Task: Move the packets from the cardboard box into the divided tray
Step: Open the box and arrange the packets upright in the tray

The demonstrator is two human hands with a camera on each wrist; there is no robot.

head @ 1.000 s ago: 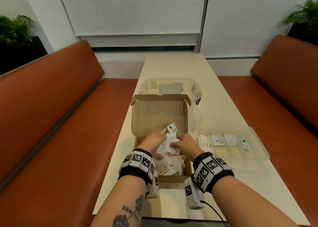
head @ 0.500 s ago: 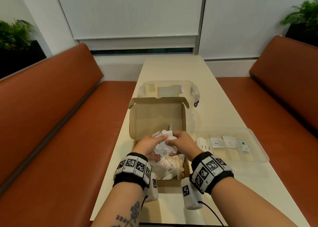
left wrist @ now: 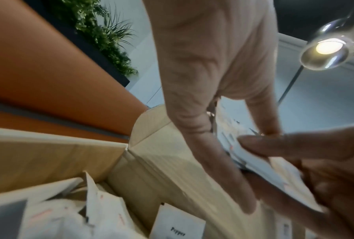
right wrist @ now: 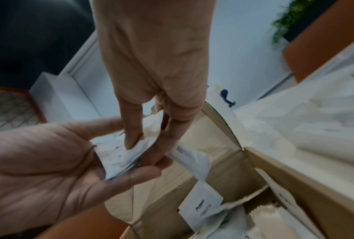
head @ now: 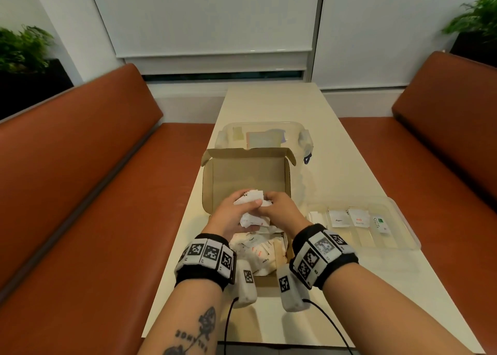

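A: Above the cardboard box point(head: 245, 177), both hands meet on one bunch of packets point(head: 251, 211). Left hand point(head: 233, 214) cups it from below, fingers curled up round the stack; right hand point(head: 279, 210) pinches into the top w/ fingertips point(right wrist: 133, 139).

B: And the divided tray point(head: 403, 243), which way from the grip?

A: Off to the right and a bit nearer the person, just beside the box on the table point(head: 336, 150). Right hand is the nearer one, so I'd judge it carries across. Tray's long axis runs left-right; compartments sit side by side (a few packets already lie in them, near the far edge).

B: More left in the box?

A: Yes, a loose heap under the wrists, incl. one marked Pepper point(right wrist: 201, 205). Task is far from done, I'd say.

B: Anything else round the grip?

A: Beyond the box lid, a clear lidded container point(head: 265, 136). Orange benches point(head: 80, 166) flank the table both sides; plants point(head: 22, 48) sit in the far corners.
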